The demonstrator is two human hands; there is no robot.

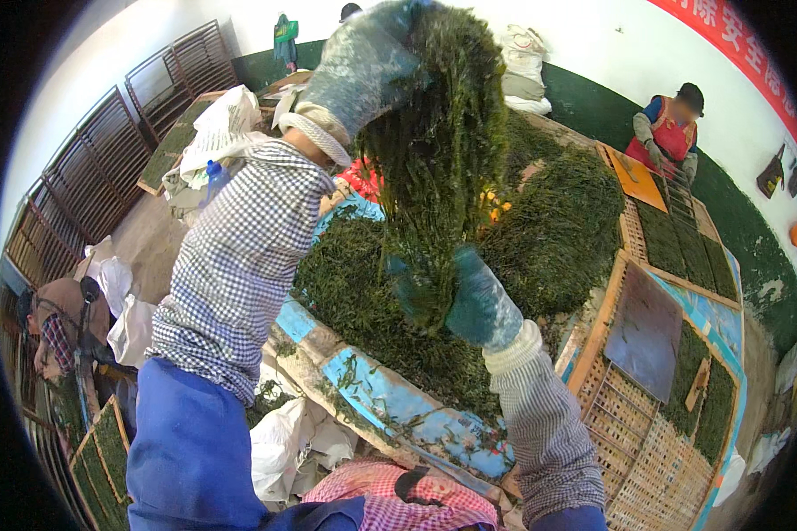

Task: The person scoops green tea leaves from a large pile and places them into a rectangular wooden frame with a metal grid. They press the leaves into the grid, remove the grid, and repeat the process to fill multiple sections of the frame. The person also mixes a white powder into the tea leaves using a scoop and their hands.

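My left hand (370, 70), in a worn teal rubber glove, is raised near the top of the view and shut on a long hanging bundle of dark green seaweed (438, 152). Lower down, my right hand (485, 299), in a similar glove, grips the trailing end of that bundle; its fingertips are partly hidden by strands. Under both hands a pile of loose seaweed (345, 285) spreads inside a table edged with blue sheeting (365, 385). To the right of the bundle rises a larger heap of seaweed (558, 219).
At right, a woven tray (677, 438) holds a dark flat board (643, 332) and pressed seaweed. A person (671, 133) in a red apron works behind another tray. Another person (73, 325) bends at far left beside slatted racks (83, 172). White sacks (285, 445) lie below the table edge.
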